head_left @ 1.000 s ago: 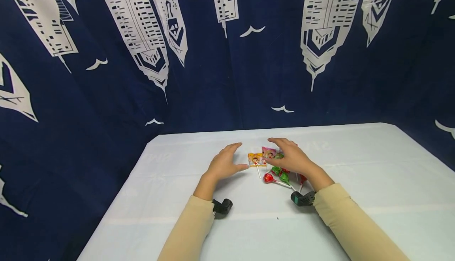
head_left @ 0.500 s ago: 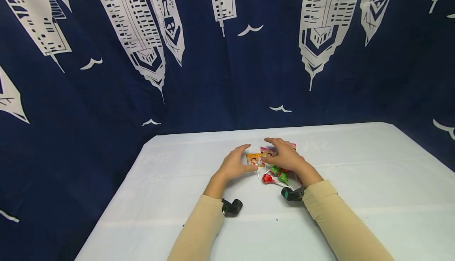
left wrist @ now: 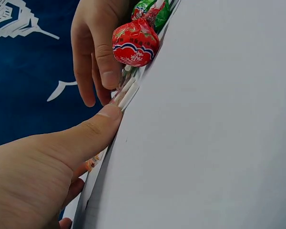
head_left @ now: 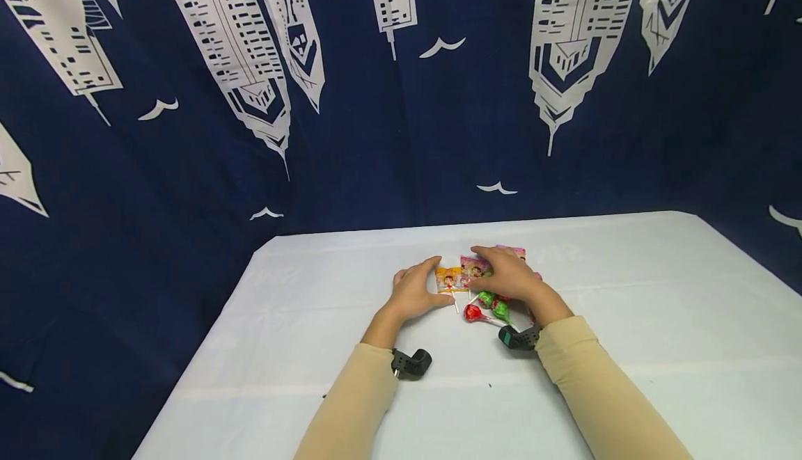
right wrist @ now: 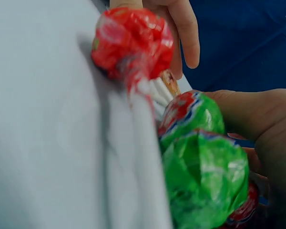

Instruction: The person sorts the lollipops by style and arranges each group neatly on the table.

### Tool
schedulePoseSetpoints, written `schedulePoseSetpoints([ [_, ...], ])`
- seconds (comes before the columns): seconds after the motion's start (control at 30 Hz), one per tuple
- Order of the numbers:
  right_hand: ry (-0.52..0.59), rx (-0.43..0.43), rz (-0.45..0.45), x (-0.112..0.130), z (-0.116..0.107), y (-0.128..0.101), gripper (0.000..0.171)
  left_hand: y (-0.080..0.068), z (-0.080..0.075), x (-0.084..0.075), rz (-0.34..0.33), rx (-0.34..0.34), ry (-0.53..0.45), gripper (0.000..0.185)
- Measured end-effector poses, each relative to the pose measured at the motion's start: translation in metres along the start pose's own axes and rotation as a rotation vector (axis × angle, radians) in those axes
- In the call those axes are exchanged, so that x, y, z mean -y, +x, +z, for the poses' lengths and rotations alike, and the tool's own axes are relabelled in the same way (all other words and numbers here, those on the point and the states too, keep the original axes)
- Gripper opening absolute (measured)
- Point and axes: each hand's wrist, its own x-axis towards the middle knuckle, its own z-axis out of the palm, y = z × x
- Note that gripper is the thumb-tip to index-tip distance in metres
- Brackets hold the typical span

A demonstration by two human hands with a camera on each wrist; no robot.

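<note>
In the head view, my left hand [head_left: 413, 291] curves around the left side of a flat lollipop in an orange wrapper [head_left: 447, 279], with thumb and fingers apart. Its thumb tip lies right at white sticks in the left wrist view. My right hand [head_left: 509, 278] arches over the candy pile, thumb and fingers spread around a pink-wrapped flat candy [head_left: 474, 266]. In front of it lie a round red lollipop [head_left: 473, 312] and green-wrapped lollipops [head_left: 500, 309]. The right wrist view shows the red lollipop [right wrist: 133, 43] close up, its white stick toward the camera. My right palm hides part of the pile.
A white-covered table [head_left: 301, 321] carries the candies, near its far side. Another pink wrapper [head_left: 517, 252] shows behind my right hand. Behind the table hangs a dark blue cloth [head_left: 376, 133] with white building prints. Black wrist cameras [head_left: 411, 363] sit on both wrists.
My left hand has moved right, up to the orange-wrapped lollipop. My right hand has shifted slightly left over the pile, uncovering the pink wrapper behind it. The candies stay nearly where they were.
</note>
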Motion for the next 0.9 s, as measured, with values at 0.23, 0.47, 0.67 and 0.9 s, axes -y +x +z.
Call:
schedulePoseSetpoints([
  [0.23,-0.072,-0.03,-0.004,-0.0048,0.0025,0.0014,0.072,0.0007,0.0007,0.0011,0.015,-0.021,0.003,0.075],
  [0.47,-0.093,-0.044,-0.022,-0.0036,0.0052,0.0021,0.069,0.0015,0.0019,0.0038,0.033,-0.06,0.022,0.063],
  [0.67,-0.1,-0.048,-0.024,-0.0015,0.0053,0.0016,0.066,0.0015,0.0019,0.0048,0.048,-0.082,0.056,0.059],
  [0.9,-0.107,-0.052,-0.026,-0.0026,0.0069,0.0013,0.063,0.0013,0.0026,0.0043,0.057,-0.1,0.066,0.059],
])
